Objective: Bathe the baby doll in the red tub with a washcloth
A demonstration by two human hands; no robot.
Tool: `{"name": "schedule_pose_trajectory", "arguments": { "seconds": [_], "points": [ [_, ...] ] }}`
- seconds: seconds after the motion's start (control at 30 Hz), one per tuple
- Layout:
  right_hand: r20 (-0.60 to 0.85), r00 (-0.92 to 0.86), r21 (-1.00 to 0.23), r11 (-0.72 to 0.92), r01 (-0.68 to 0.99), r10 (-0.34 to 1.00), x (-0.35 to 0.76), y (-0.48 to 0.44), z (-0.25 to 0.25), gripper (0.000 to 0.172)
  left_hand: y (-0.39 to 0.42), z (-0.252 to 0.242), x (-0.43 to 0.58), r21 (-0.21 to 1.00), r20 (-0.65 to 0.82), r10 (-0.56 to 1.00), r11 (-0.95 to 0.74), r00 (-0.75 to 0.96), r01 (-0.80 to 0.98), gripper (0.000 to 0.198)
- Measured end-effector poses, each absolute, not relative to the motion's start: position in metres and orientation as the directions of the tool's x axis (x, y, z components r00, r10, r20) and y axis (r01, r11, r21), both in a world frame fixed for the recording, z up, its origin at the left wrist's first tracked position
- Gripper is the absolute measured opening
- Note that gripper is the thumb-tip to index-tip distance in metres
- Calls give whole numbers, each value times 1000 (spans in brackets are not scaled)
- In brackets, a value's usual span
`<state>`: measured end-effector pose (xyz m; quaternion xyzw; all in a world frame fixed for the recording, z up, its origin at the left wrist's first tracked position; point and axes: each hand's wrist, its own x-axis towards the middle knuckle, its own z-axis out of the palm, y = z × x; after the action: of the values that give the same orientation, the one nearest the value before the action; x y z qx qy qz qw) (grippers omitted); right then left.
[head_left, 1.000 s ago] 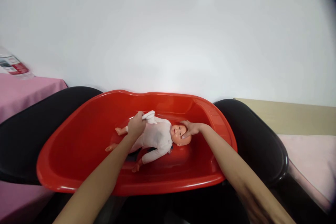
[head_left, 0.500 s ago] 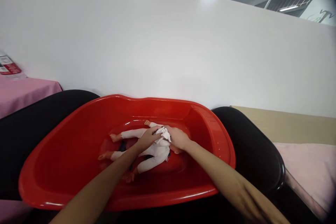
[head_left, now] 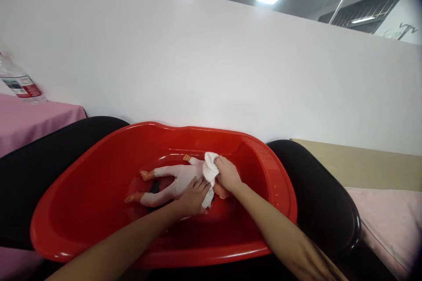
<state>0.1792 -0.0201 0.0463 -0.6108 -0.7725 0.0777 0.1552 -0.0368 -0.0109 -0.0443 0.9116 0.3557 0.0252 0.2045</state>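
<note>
A baby doll in a white suit lies on its back in a red baby bathtub, feet to the left and head to the right. My right hand is closed on a white cloth, raised over the doll's upper body near its head. My left hand lies with fingers spread across the doll's chest and near arm, which it partly hides. Most of the doll's head is covered by my right hand and the cloth.
Black chairs flank the tub, one left and one right. A plastic bottle stands on a pink-covered table at left. Behind is a white wall; a pink sheet lies at right.
My left hand has come off the cloth and moved down onto the doll's near side. The cloth is lifted in my right hand alone. The view has tilted up slightly.
</note>
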Motion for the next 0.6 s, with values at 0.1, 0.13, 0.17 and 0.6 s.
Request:
{"name": "schedule_pose_trajectory", "arguments": {
  "seconds": [0.1, 0.13, 0.17, 0.6],
  "points": [
    [-3, -496, -116, 492, 863, 868, 167, -19, 36, 28, -15, -64, -39, 376, -119, 651, -669, 750, 641, 121],
    [-51, -535, -80, 531, 844, 843, 163, -19, 32, 26, -15, -67, -38, 394, -130, 664, -647, 736, 653, 121],
    [-85, -551, -52, 549, 834, 830, 160, -19, 29, 24, -15, -67, -37, 416, -132, 679, -624, 722, 662, 121],
    [-186, -548, 107, 571, 814, 816, 149, -25, 46, 25, -13, -40, -31, 397, -110, 716, -604, 690, 690, 98]
  ]
}}
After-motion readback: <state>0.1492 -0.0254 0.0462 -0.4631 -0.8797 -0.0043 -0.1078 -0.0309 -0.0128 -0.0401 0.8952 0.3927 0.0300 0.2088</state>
